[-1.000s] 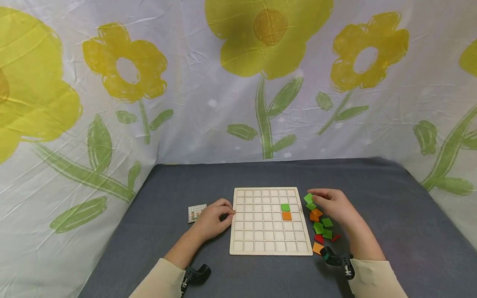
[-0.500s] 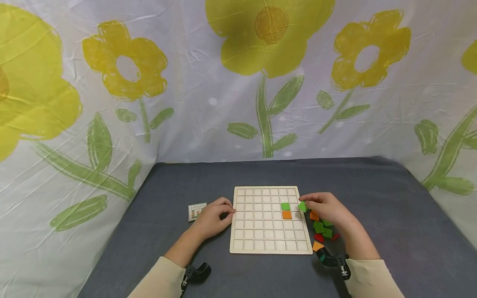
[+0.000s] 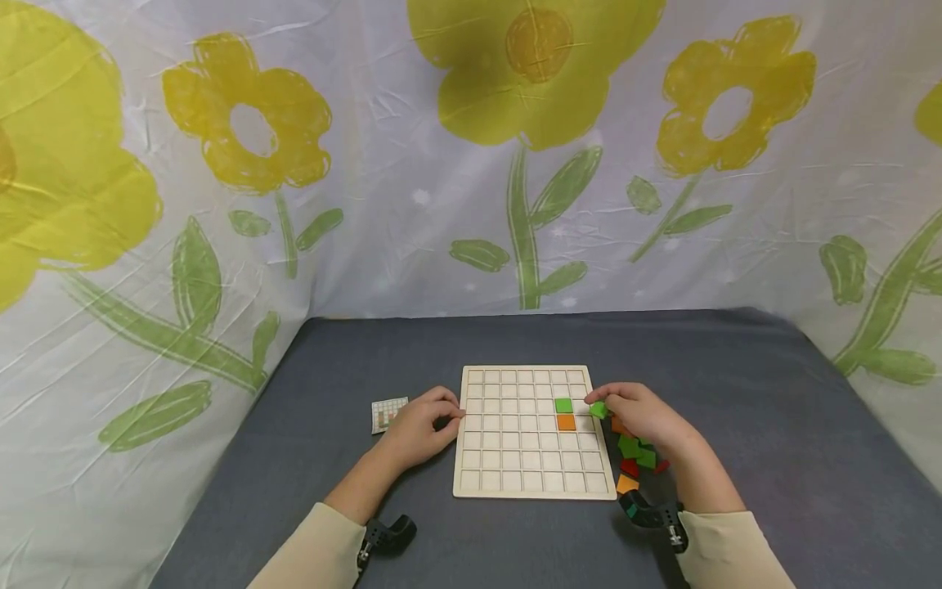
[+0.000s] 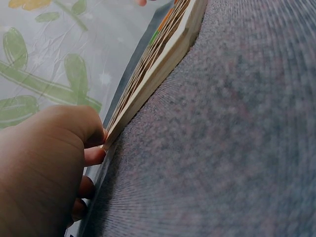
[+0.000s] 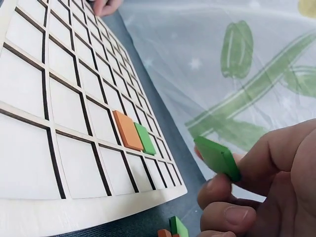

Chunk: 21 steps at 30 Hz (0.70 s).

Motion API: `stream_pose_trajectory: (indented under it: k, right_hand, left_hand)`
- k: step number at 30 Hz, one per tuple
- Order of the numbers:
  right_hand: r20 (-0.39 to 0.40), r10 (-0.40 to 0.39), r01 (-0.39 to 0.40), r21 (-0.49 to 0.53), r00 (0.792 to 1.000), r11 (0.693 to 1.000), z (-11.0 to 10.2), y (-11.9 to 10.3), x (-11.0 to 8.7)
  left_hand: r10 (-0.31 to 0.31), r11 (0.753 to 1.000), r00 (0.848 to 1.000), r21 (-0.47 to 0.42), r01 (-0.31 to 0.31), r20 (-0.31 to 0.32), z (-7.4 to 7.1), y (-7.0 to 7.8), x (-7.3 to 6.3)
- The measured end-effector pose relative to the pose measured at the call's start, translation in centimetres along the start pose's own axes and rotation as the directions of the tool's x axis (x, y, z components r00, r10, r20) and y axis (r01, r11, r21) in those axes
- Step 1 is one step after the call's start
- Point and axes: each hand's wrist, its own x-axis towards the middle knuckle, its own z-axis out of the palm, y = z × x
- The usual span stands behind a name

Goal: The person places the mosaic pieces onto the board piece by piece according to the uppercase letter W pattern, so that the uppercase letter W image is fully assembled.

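The right hand (image 3: pixel 642 413) is pinching a green tile (image 5: pixel 216 158) by the edge of the board (image 3: pixel 510 442) nearest it, while the left hand (image 3: pixel 423 427) is gripping the opposite edge; the tile is probably handling light, stiff and smooth, best taken by its sides. The right wrist view is showing the tile's thickness, while only the head view is showing the card (image 3: pixel 385 414) just outside the left hand.

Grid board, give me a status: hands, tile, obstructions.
Left hand touching left edge of grid board. Right hand pinching green tile, raised by right edge. No obstruction seen between tile and board; loose tiles piled alongside.
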Motion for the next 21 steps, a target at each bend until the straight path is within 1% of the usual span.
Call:
stream_pose_trajectory:
  k: [8, 14, 21]
  right_hand:
    - [0.028, -0.038, 0.04, -0.089, 0.999, 0.995, 0.2, 0.0, -0.2]
    - [0.023, -0.015, 0.018, -0.135, 1.0, 0.991, 0.7, -0.3, -0.4]
    - [-0.016, 0.001, -0.003, -0.165, 1.0, 0.986, 2.2, -0.2, -0.3]
  left_hand:
    - [-0.008, 1.0, 1.0, 0.006, 0.008, 0.004, 0.0, -0.1, 0.1]
    - [-0.009, 1.0, 1.0, -0.005, 0.009, 0.005, -0.1, 0.0, 0.0]
    - [0.003, 1.0, 1.0, -0.001, -0.003, 0.002, 0.0, -0.1, 0.0]
